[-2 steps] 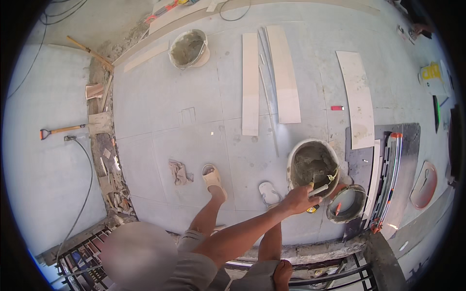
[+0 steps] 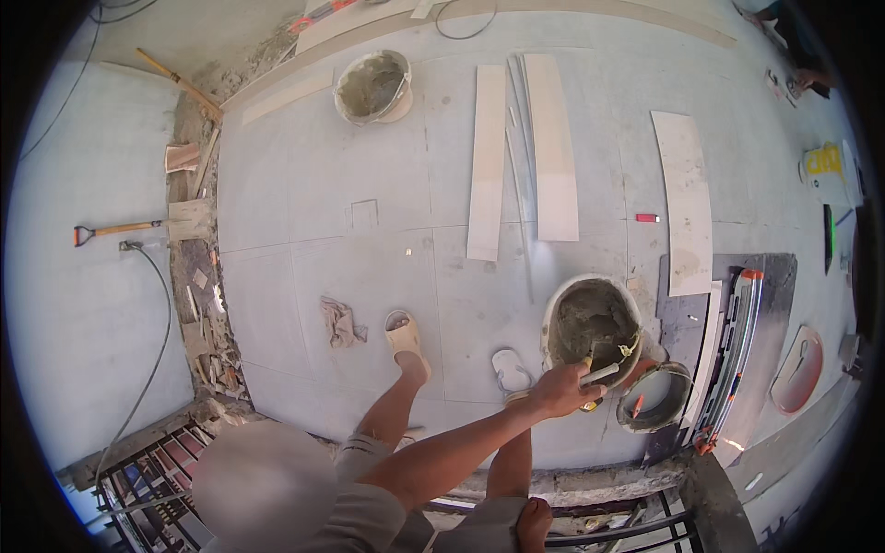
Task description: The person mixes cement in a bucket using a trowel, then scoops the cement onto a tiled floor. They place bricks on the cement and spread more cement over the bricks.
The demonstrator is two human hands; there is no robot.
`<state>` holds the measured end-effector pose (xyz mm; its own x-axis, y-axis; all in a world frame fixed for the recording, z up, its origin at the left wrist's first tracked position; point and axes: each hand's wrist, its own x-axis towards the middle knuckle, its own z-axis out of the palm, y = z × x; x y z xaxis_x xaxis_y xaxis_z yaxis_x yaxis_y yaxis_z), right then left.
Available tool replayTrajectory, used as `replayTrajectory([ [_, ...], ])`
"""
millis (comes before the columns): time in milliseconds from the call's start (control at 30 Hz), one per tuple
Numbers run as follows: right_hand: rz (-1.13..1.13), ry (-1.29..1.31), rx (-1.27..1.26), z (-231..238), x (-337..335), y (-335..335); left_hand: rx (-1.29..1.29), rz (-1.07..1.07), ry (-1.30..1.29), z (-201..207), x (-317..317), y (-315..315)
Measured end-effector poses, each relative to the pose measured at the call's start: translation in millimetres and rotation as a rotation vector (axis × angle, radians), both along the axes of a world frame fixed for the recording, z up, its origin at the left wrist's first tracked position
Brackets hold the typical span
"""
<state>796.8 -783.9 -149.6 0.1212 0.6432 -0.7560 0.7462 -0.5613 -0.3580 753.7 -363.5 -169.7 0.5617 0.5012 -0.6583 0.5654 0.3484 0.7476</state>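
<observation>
Bare hands are shown: a pale-handled tool [image 2: 601, 373] is gripped by the left hand [image 2: 558, 392] over the near rim of a large bucket [image 2: 548, 332] of grey mix [image 2: 590, 309], while the grip of what seems the right hand [image 2: 535, 525], at the lower edge, cannot be told. On the pale floor [image 2: 323, 272], from left to right, a crumpled cloth [image 2: 340, 323], a sandalled foot [image 2: 405, 341] and a white slipper [image 2: 510, 369] are seen left of the large bucket; just to its right a smaller dark bucket [image 2: 674, 415] is set.

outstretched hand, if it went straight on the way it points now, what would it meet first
Probably the bucket, at its rim on the right; depth is unclear, so the hand may pass above it.
</observation>
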Motion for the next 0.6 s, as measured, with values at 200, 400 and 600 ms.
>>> replayTrajectory([
  [200,0.530,-0.120,-0.338,58,11,84,-0.094,0.150,-0.079,101,-146,18],
  [400,0.754,-0.184,-0.479,88,-30,207,-0.145,0.286,0.021,163,-303,61],
  [600,0.261,-0.105,-0.399,86,-89,286,-0.086,0.581,0.332,173,-448,122],
])
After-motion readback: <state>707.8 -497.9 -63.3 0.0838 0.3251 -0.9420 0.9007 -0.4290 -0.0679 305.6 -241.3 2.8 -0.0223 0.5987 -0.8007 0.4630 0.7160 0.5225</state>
